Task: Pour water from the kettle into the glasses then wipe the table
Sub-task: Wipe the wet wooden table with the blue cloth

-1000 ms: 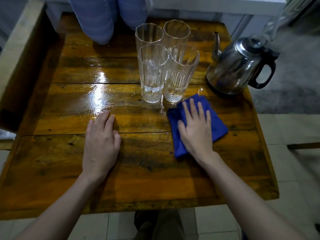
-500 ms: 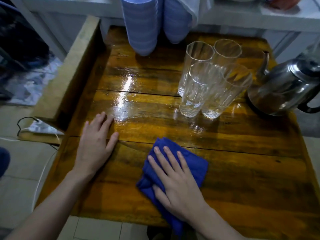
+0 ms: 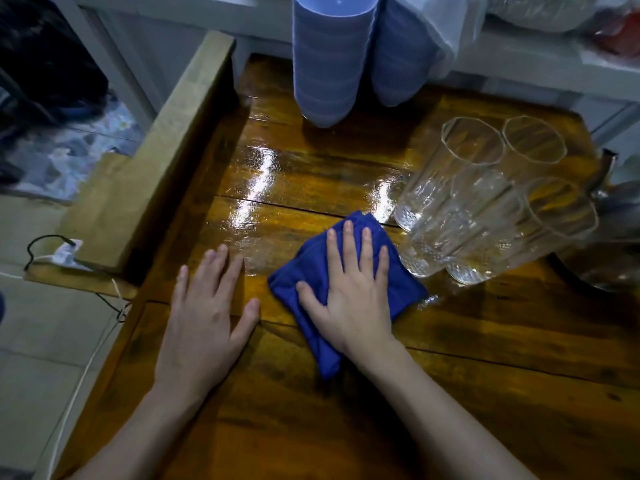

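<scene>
My right hand point(image 3: 349, 289) lies flat, fingers spread, pressing a folded blue cloth point(image 3: 405, 289) onto the wet wooden table point(image 3: 485, 393). My left hand point(image 3: 207, 317) rests flat on the table just left of the cloth, holding nothing. Several tall clear glasses point(image 3: 485, 202) stand clustered right of the cloth, with water in their bottoms. The steel kettle point(image 3: 620, 216) shows only partly at the right edge, behind the glasses. A shiny wet patch point(image 3: 256, 188) glistens beyond my hands.
Two stacks of blue plastic cups point(image 3: 329, 64) stand upside down at the table's far edge. A wooden beam point(image 3: 162, 133) borders the table's left side. A power strip with cables point(image 3: 65, 252) lies on a ledge at the left. Tiled floor is below left.
My right hand has slid the cloth from the right, toward me and left, then forward again up beside the glasses. The left hand has stayed flat. My view has swung left.
</scene>
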The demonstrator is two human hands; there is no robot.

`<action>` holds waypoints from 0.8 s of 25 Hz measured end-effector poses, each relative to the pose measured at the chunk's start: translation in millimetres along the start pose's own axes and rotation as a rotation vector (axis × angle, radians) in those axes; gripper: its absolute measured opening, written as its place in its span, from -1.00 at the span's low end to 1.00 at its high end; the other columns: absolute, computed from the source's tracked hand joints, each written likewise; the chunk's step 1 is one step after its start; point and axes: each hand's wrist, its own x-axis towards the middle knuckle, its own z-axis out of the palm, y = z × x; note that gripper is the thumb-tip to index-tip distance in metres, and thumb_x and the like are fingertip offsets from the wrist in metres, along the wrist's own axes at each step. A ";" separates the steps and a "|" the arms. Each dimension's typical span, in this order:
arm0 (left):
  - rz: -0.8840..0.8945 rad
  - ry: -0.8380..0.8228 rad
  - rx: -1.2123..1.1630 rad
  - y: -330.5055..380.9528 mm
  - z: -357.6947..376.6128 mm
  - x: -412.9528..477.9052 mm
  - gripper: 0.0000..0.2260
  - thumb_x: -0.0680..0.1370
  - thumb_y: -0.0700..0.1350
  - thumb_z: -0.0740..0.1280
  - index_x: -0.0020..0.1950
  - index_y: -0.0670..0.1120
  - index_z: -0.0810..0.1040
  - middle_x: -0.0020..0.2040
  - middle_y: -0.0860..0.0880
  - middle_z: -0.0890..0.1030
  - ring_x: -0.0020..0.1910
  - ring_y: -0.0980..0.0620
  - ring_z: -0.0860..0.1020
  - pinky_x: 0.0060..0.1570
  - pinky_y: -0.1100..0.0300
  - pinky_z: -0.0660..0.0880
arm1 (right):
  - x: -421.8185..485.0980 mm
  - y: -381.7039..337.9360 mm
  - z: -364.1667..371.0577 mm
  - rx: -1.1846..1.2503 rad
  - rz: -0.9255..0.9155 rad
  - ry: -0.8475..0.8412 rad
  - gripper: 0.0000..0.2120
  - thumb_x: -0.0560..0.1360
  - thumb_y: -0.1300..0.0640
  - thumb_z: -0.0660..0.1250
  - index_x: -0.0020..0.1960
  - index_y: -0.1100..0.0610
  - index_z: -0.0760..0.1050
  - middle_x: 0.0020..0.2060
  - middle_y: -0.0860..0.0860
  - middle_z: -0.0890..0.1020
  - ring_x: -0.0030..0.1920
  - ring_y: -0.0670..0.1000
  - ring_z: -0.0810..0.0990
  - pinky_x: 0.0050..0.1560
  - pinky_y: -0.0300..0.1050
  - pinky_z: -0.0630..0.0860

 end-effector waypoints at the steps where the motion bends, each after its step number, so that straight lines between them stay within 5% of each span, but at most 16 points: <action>1: -0.002 -0.009 0.007 0.2 -0.5 0.4 -0.42 0.58 0.21 0.03 0.54 -0.03 0.17 0.56 -0.06 0.15 0.54 0.03 0.06 0.51 -0.07 0.00 | 8.6 -2.8 1.1 0.001 0.032 0.013 -0.19 0.50 -0.34 -0.11 0.61 0.09 -0.10 0.60 0.11 -0.11 0.58 0.18 -0.21 0.52 0.27 -0.19; 8: -0.018 -0.058 0.047 2.3 -4.8 1.7 -0.42 0.58 0.19 0.04 0.54 -0.05 0.18 0.56 -0.06 0.15 0.55 0.03 0.04 0.50 -0.09 0.02 | 64.8 -13.7 4.8 -0.015 0.054 0.056 -0.27 0.54 -0.25 -0.11 0.61 0.09 -0.08 0.60 0.11 -0.07 0.58 0.18 -0.15 0.52 0.28 -0.18; 20: -0.077 -0.006 -0.094 -3.7 -0.9 1.9 -0.43 0.55 0.19 0.08 0.49 -0.07 0.23 0.57 -0.05 0.09 0.54 -0.05 0.06 0.47 -0.07 0.10 | 173.8 -54.8 1.6 -0.046 -0.359 -0.081 -0.42 0.62 -0.17 -0.11 0.60 -0.04 -0.04 0.61 -0.02 -0.03 0.59 0.07 -0.14 0.54 0.15 -0.22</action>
